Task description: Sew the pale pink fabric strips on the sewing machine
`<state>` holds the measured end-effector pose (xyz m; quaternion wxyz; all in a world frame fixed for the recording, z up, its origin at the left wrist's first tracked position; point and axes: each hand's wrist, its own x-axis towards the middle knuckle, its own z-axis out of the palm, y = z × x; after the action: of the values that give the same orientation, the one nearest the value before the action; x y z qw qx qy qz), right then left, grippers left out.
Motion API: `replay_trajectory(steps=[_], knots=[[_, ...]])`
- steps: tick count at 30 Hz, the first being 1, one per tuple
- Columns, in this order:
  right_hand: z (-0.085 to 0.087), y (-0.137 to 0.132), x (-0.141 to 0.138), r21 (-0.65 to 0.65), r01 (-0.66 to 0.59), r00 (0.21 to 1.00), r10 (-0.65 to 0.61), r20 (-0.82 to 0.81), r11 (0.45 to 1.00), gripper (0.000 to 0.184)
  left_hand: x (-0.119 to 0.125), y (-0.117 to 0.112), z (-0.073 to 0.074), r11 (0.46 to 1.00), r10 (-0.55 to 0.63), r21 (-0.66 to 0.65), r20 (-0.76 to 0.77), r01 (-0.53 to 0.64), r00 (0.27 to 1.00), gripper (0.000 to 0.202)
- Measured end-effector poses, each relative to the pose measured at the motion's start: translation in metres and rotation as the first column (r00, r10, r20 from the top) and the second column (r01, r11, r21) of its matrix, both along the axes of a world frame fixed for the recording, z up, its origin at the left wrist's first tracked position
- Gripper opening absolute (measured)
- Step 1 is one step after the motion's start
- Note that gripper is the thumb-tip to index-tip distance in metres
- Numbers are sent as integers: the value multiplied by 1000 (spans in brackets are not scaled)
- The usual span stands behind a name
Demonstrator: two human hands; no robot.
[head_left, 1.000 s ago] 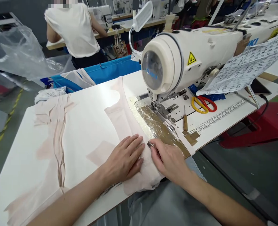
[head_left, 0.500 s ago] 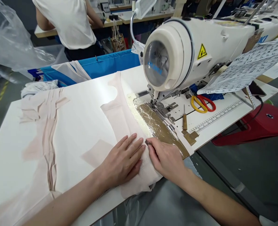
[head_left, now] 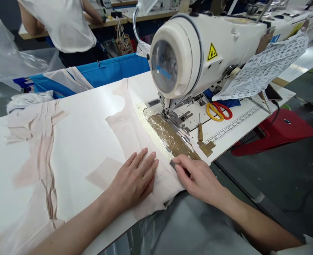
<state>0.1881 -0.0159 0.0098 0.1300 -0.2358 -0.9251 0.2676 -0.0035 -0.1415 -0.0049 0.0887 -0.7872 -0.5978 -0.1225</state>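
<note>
My left hand (head_left: 135, 177) lies flat on a pale pink fabric piece (head_left: 129, 129), its fingers stretched toward the sewing machine (head_left: 183, 60). My right hand (head_left: 198, 177) is closed in a pinch at the fabric's right edge. Between its thumb and index finger a small dark grey flat piece (head_left: 173, 164) sticks out; its exact kind I cannot make out. The curved fabric edge runs beside the brown, film-covered plate (head_left: 169, 136) in front of the needle area. Part of the fabric hangs over the table's front edge.
More pale pink fabric pieces (head_left: 46, 159) lie bunched on the left. Right of the needle are scissors (head_left: 212, 112) with yellow and red handles and a wooden-handled awl (head_left: 200, 131). A red stool (head_left: 280, 129) stands at right. Beyond a blue cloth bin (head_left: 114, 67) sits another person (head_left: 63, 28).
My right hand has drawn away to the right from my left hand, and more of the grey piece shows. My left hand stays flat on the fabric. The whole view has shifted.
</note>
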Motion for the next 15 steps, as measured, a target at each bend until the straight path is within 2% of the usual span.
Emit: replay_trajectory(steps=[3,6,9,15], knots=[[-3,-2,1,-24,95,994,-97,-52,995,16,0,0,1,999,-26,-27,35,27,999,37],[-8,-9,-6,54,67,997,-65,-37,996,17,0,0,2,996,-58,-63,71,62,996,43],[-11,-15,-10,123,41,999,-38,-26,992,19,2,-1,4,995,-78,-64,41,81,996,40],[-13,-14,-14,174,34,999,-35,7,984,20,7,-4,4,996,-74,-41,-19,73,997,38]])
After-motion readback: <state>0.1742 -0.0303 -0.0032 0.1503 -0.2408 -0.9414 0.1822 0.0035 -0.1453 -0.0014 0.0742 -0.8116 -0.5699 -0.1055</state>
